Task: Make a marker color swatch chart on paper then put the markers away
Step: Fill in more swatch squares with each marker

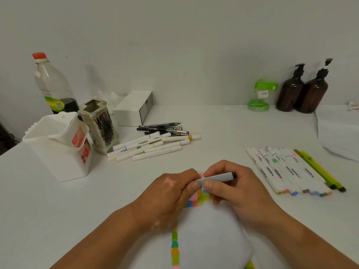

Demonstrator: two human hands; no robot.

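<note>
Marker (217, 177) in play at centre frame, held level just above the paper (209, 239). The left hand (171, 193) pinches its left end between thumb and fingers, while the right hand (239, 191) curls round the barrel, dark end pointing right. Is a cap going on or coming off? I can't tell, because the left fingers hide that end.

Swatches (198, 199) show as a coloured block right under the fingers, and a column of green, yellow and orange squares (174, 247) runs down to the bottom edge. So the chart looks well under way, though how many colours remain I can't judge.

Putting away looks not yet started. A loose pile of markers (151, 147) lies left of centre on the worktop (213, 133). A neat row of markers (285, 171) sits at the right, with two green pens (320, 171) just beside it. The white holder (58, 144) stands at the left, with nothing visibly poking out of it.
</note>
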